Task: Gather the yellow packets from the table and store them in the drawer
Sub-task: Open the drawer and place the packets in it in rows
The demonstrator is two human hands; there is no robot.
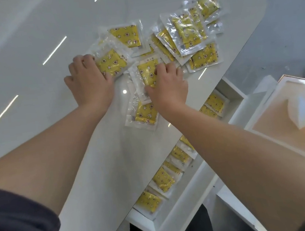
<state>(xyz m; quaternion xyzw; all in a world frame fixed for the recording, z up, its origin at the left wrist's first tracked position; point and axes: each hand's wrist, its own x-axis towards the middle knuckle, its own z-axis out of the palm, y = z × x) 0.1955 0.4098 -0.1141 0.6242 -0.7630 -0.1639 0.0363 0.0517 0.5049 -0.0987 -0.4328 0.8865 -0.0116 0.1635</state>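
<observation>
Several yellow packets in clear wrappers lie scattered on the glossy white table (25, 54). My left hand (88, 81) rests on one packet (110, 63) at the pile's left side, fingers curled over its edge. Pressing down on a packet in the middle (146, 72) is my right hand (167, 88), with another packet (145, 114) lying just below it. More packets spread to the upper right (187, 30). Below the table edge the white drawer (180, 204) stands pulled out, with several yellow packets (163, 179) lying in it.
A framed picture with orange tones (290, 121) leans at the right beyond the drawer. The table's edge runs diagonally from upper right to lower left. Grey floor shows at the far right, with dark trouser legs under the drawer.
</observation>
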